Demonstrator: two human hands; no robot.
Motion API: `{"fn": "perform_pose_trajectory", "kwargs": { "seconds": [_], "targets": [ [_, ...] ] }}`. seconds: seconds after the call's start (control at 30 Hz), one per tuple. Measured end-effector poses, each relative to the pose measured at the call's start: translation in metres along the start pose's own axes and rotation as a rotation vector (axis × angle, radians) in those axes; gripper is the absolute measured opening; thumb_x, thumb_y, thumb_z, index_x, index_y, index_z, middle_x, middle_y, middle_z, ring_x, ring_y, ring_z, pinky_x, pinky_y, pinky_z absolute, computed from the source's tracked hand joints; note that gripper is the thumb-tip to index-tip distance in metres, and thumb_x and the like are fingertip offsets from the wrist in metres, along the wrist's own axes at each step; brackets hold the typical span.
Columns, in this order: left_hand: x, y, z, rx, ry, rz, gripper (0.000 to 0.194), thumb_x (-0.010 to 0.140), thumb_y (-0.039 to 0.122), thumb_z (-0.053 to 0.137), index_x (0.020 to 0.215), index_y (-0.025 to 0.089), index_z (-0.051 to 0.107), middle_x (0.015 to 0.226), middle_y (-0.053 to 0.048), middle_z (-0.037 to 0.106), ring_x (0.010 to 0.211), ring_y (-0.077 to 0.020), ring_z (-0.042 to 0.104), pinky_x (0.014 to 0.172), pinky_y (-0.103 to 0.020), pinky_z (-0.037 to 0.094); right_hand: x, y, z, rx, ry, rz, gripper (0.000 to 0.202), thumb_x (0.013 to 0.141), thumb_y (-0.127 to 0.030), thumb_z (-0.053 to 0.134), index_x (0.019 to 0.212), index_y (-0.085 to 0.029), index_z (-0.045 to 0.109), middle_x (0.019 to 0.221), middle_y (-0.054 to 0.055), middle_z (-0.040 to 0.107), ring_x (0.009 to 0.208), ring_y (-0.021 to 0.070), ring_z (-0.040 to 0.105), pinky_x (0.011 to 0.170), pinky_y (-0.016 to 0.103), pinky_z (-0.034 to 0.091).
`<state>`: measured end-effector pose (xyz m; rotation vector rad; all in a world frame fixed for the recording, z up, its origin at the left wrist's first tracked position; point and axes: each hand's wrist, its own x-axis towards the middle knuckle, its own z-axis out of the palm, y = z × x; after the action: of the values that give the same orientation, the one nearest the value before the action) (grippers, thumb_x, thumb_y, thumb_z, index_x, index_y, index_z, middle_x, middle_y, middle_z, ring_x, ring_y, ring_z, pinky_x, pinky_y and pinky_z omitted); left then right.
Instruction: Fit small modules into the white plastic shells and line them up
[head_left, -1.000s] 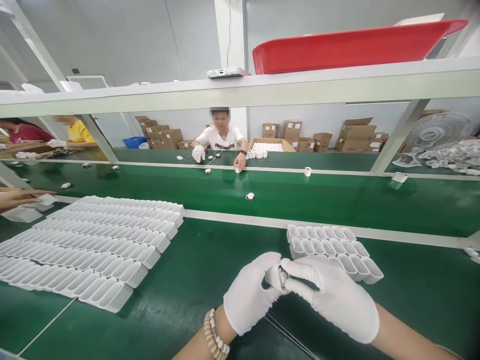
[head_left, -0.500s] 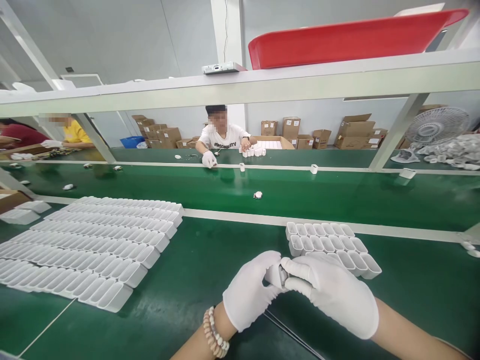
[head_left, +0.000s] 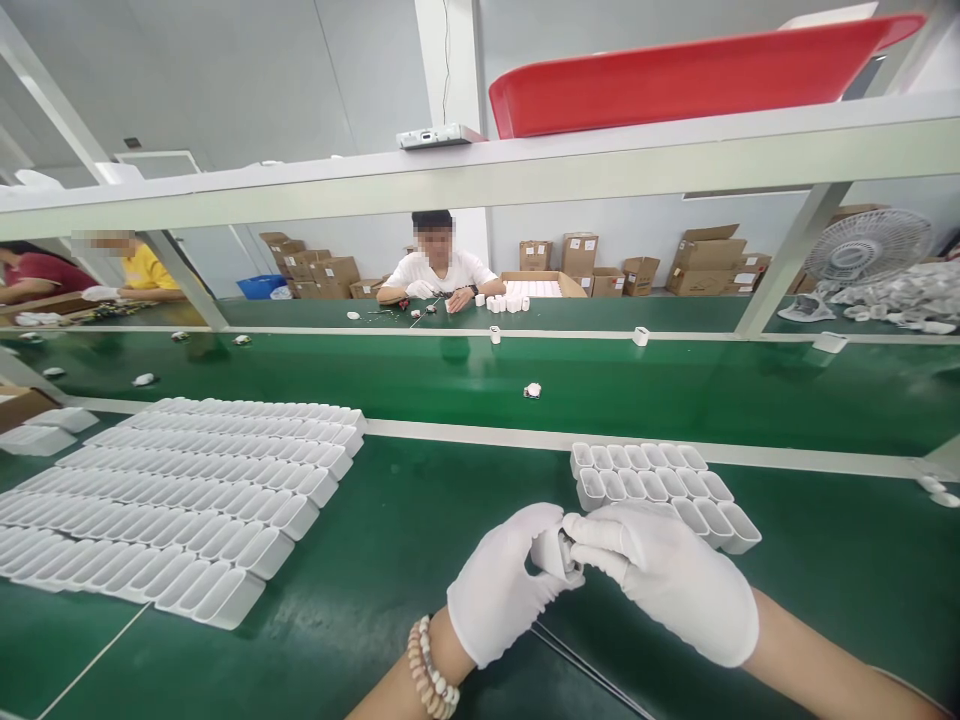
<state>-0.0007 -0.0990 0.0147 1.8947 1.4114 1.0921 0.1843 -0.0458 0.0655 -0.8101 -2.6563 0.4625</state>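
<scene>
My gloved left hand [head_left: 504, 583] is closed around a small white plastic housing [head_left: 550, 552], thumb on top and fingers underneath. The fingers of my gloved right hand [head_left: 660, 575] are pressed together against the housing's right end. A small pale part [head_left: 568, 548] shows between them there, mostly covered by the fingertips, so I cannot make out its kind. Just behind my right hand stand rows of open white housings [head_left: 652, 486], partly hidden by the glove. A larger block of similar housings [head_left: 187, 500] fills the left of the green table.
A green conveyor belt [head_left: 420, 375] runs across, bearing a small white-topped part [head_left: 532, 391] and white housings [head_left: 640, 336]. Thin metal rods [head_left: 589, 668] lie below my hands. Overhead, a shelf [head_left: 315, 190] holds a red tray [head_left: 690, 80]. A co-worker [head_left: 441, 270] sits opposite.
My hands stay almost in place, with slight finger movement at the housing. Parts on the belt have moved to the right. The co-worker's hand has drawn back from the belt's edge.
</scene>
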Motion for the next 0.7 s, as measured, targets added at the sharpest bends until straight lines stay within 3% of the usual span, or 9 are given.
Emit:
{"fn": "perform_pose_trajectory", "kwargs": {
  "seconds": [0.17,0.37,0.47,0.53,0.6,0.7],
  "targets": [
    [-0.001,-0.002,0.001,-0.031,0.057,-0.034,0.039,0.076,0.025,0.075,0.112,0.028,0.061,0.114,0.000,0.068,0.103,-0.0195,0.065,0.092,-0.030,0.050,-0.002,-0.002,0.003,-0.155,0.103,-0.038,0.033,0.097,-0.021,0.037,0.080,-0.026,0.065,0.067,-0.002,0.066,0.059,0.0153,0.059,0.058,0.029,0.046],
    [-0.003,-0.001,0.003,-0.336,0.139,-0.123,0.049,0.067,0.025,0.083,0.110,0.024,0.060,0.110,-0.004,0.068,0.101,-0.0220,0.065,0.092,-0.034,0.052,-0.008,-0.010,0.001,-0.111,0.462,-0.010,0.030,0.098,-0.025,0.038,0.108,-0.023,0.066,0.088,0.004,0.074,0.077,0.0182,0.069,0.069,0.031,0.054],
    [-0.004,0.004,0.004,-0.497,0.154,-0.123,0.049,0.066,0.026,0.084,0.108,0.021,0.059,0.108,-0.006,0.068,0.099,-0.0221,0.066,0.091,-0.033,0.052,-0.012,-0.021,0.008,-0.119,0.376,-0.097,0.026,0.094,-0.036,0.048,0.114,-0.024,0.059,0.091,0.004,0.073,0.074,0.0208,0.067,0.064,0.034,0.052],
    [-0.006,0.007,0.005,-0.533,0.163,-0.137,0.051,0.064,0.024,0.085,0.108,0.020,0.059,0.108,-0.006,0.068,0.097,-0.0221,0.066,0.088,-0.033,0.054,-0.012,-0.028,0.016,-0.093,0.306,-0.097,0.037,0.086,-0.042,0.062,0.118,-0.024,0.056,0.093,0.004,0.071,0.075,0.0222,0.065,0.063,0.035,0.051],
    [-0.009,0.008,0.008,-0.540,0.176,-0.135,0.051,0.065,0.023,0.084,0.108,0.020,0.058,0.110,-0.006,0.067,0.098,-0.0225,0.067,0.088,-0.033,0.054,-0.010,-0.032,0.023,-0.083,0.270,-0.049,0.039,0.080,-0.038,0.070,0.113,-0.023,0.057,0.089,0.003,0.069,0.072,0.0217,0.063,0.062,0.034,0.049],
    [-0.011,0.006,0.012,-0.533,0.142,-0.126,0.048,0.073,0.024,0.077,0.116,0.020,0.055,0.114,-0.008,0.067,0.105,-0.0238,0.065,0.094,-0.035,0.052,-0.005,-0.033,0.023,-0.048,0.253,0.070,0.015,0.083,-0.028,0.063,0.098,-0.024,0.061,0.078,0.001,0.066,0.067,0.0201,0.060,0.061,0.033,0.047]
  ]
}}
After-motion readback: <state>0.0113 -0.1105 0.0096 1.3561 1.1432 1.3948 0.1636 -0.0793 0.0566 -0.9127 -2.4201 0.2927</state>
